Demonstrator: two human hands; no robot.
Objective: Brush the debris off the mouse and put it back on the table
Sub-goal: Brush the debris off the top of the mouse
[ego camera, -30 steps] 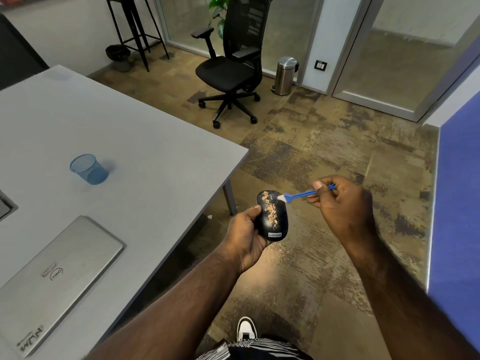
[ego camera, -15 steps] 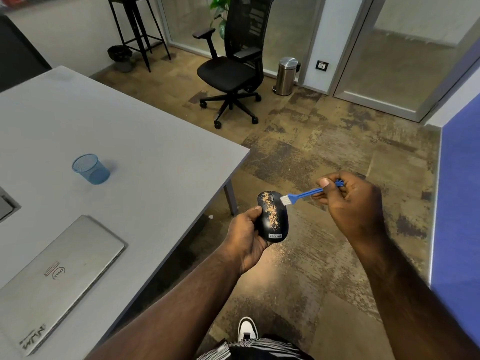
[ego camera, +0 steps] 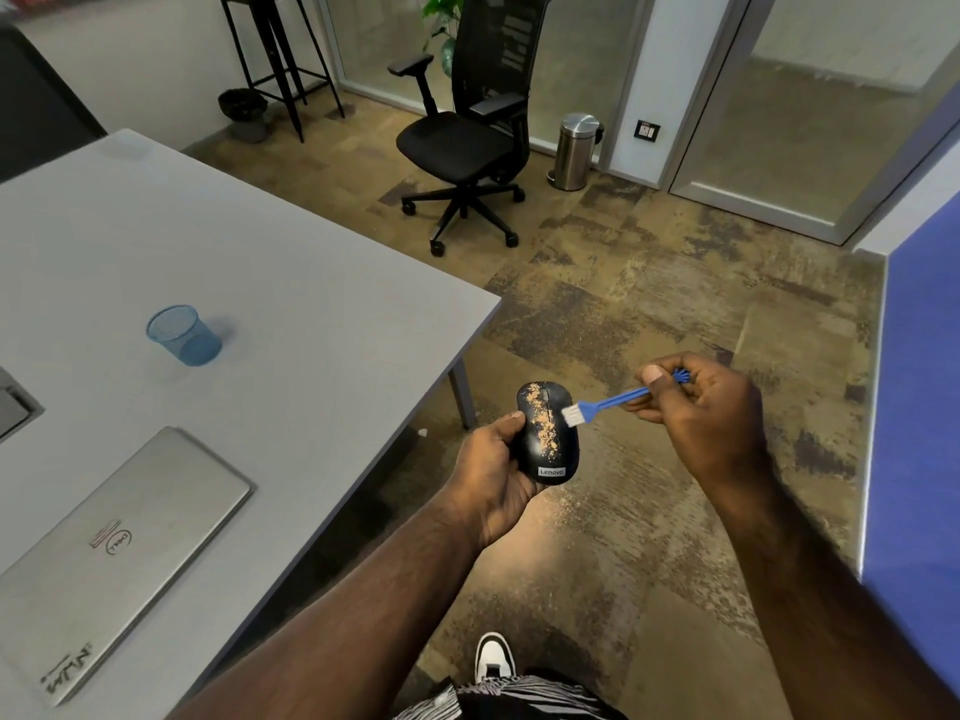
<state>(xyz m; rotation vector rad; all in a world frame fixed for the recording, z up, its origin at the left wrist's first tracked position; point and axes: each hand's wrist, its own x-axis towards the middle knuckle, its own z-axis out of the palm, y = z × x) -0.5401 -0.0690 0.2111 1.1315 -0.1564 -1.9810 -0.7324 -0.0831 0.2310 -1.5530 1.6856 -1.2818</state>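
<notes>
The brush [ego camera: 602,405] has reached the mouse [ego camera: 546,433], each gripped by one of the hands.

Closed silver laptop [ego camera: 114,553] lower left, flat on the counter. Blue mesh cup [ego camera: 184,335] upright, left of centre, well apart from laptop. Black office chair [ego camera: 470,127] top centre on patterned floor [ego camera: 649,314]. Steel pedal bin [ego camera: 575,150] just right of chair. Black stool [ego camera: 275,54] upper left, dark bowl [ego camera: 242,105] beside its legs. Blue panel [ego camera: 919,407] along right edge.
</notes>
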